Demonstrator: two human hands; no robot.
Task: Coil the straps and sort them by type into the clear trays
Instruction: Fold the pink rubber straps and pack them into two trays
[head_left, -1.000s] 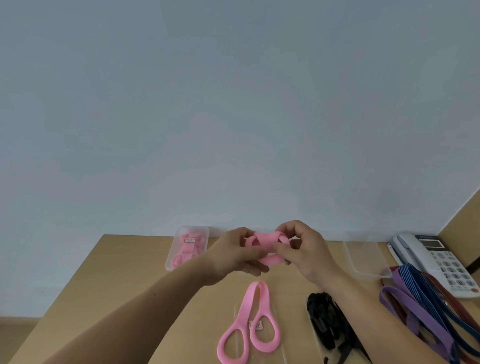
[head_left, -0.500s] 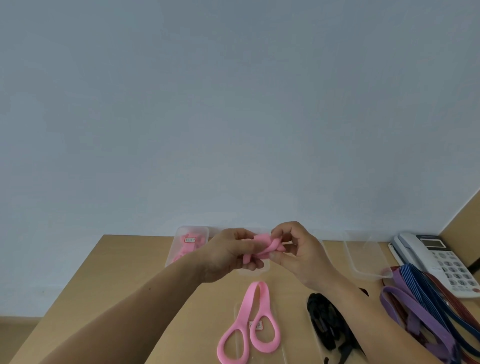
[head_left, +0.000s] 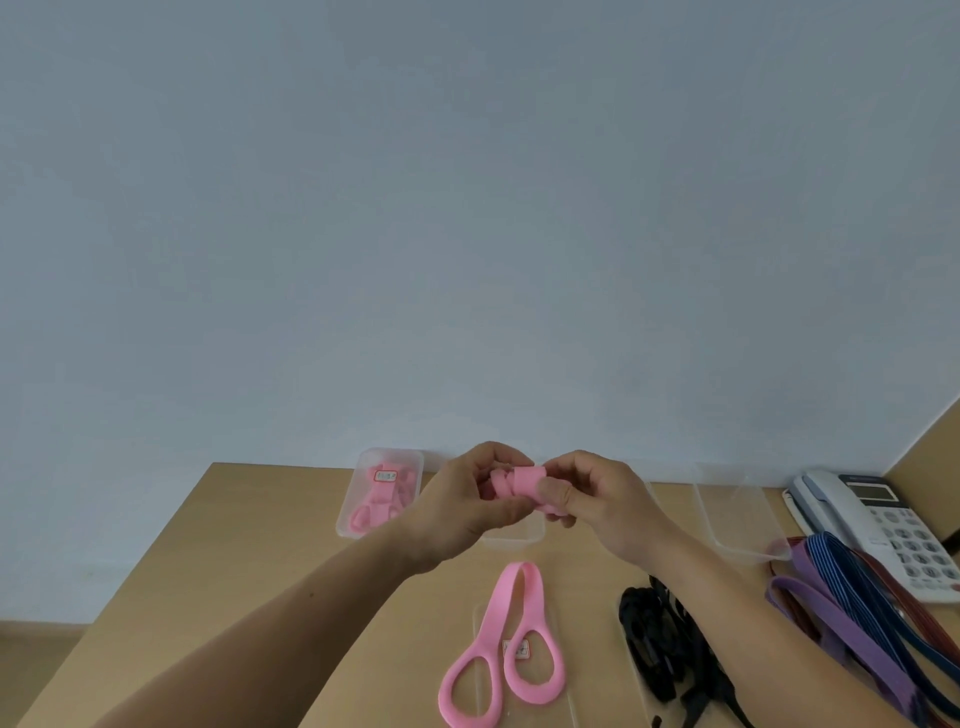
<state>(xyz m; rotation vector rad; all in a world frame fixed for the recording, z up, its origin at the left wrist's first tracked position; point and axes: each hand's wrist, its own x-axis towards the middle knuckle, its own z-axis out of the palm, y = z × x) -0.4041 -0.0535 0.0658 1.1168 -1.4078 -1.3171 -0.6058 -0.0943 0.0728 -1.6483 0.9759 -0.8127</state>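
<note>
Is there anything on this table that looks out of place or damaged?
Nothing looks damaged or spilled. Only the uncoiled purple strap and blue strap sprawl beside the telephone, and black straps lie in a heap.

Two hands (head_left: 460, 504) (head_left: 605, 501), three back trays (head_left: 347, 519) (head_left: 514, 537) (head_left: 737, 514), one telephone (head_left: 883, 525)

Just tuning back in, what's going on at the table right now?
A person holds a pink strap above the table, the left hand and the right hand pinching it into a tight coil. A clear tray at the back left already holds pink straps. A loose pink strap lies uncoiled nearer the person, with black straps and purple and blue straps to its right.
</note>
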